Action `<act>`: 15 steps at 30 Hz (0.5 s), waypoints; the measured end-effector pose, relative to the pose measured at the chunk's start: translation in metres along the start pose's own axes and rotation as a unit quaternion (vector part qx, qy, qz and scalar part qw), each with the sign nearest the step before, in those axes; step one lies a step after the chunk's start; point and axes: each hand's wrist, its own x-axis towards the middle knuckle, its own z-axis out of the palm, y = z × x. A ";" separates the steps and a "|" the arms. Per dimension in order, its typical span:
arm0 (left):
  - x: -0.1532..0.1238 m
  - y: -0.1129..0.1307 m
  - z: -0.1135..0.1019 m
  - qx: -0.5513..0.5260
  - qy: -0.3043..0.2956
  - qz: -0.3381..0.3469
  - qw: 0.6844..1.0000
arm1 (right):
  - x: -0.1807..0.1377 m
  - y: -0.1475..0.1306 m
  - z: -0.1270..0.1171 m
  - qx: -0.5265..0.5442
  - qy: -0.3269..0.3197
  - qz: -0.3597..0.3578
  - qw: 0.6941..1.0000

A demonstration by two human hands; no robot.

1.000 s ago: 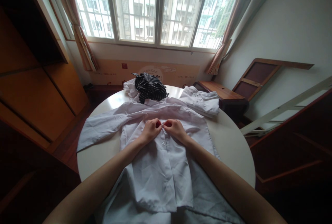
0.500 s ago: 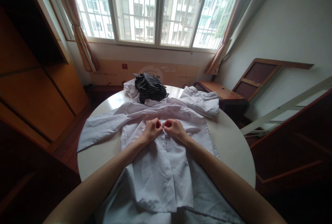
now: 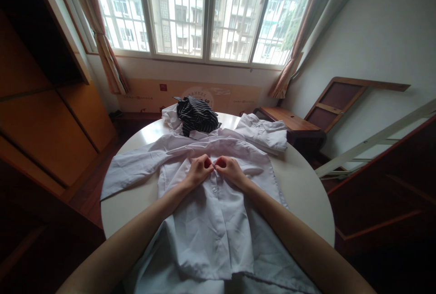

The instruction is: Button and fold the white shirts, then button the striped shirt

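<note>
A white button-up shirt (image 3: pixel 200 235) lies spread over the round table, its collar toward the window and its hem hanging at the near edge. My left hand (image 3: pixel 199 169) pinches the front placket from the left, thumb and fingertips together. From the right, my right hand (image 3: pixel 229 169) pinches the same spot, its fingertips almost touching the left ones. What exactly lies between the fingertips is too small to make out. Just below them a button (image 3: pixel 215 189) shows on the placket. One sleeve (image 3: pixel 131 171) stretches out to the left.
The white round table (image 3: pixel 306 198) carries a black striped cloth bundle (image 3: pixel 197 115) at the back and a folded white shirt (image 3: pixel 262 133) at back right. Beyond stand a wooden chair (image 3: pixel 289 119) and a barred window (image 3: pixel 207 12). Wooden cabinets (image 3: pixel 44 126) flank the left.
Both hands keep their pinch on the shirt placket at the same place. Only a very slight shift of the whole view shows.
</note>
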 end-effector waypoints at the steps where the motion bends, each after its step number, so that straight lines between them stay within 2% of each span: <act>1: 0.000 0.001 0.000 -0.002 -0.001 0.000 1.000 | 0.000 0.000 0.000 -0.002 0.000 -0.004 1.000; 15: 0.000 0.000 -0.001 -0.008 -0.009 0.011 1.000 | -0.004 -0.002 0.000 -0.056 -0.004 -0.041 0.998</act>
